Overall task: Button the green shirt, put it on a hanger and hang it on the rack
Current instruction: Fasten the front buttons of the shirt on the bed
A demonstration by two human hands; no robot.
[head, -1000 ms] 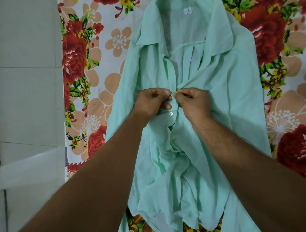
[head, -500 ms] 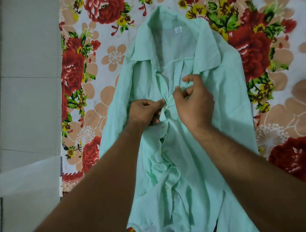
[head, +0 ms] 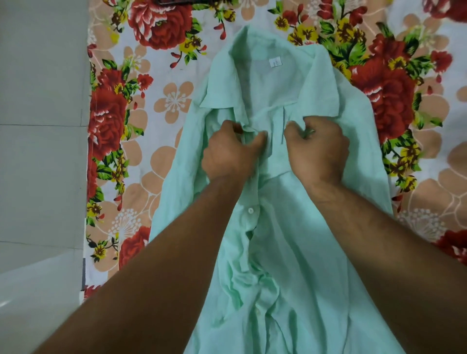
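Note:
The mint green shirt (head: 290, 247) lies face up on a floral bedsheet (head: 141, 141), collar at the far end with a white label (head: 274, 62) inside the neck. My left hand (head: 231, 152) pinches the left front placket just below the collar. My right hand (head: 319, 151) grips the right front edge under the right collar point. The two front edges are held apart at chest height. A white button (head: 250, 210) is fastened lower on the placket, between my forearms. No hanger or rack is in view.
The sheet's left edge runs down near a pale tiled floor (head: 40, 156). A dark object (head: 171, 2) peeks in at the top edge. The shirt's lower part is crumpled between my forearms.
Both hands moved up the placket from the mid-chest button toward the collar. They separated, each now holding its own front edge. The view shifted so the whole collar shows.

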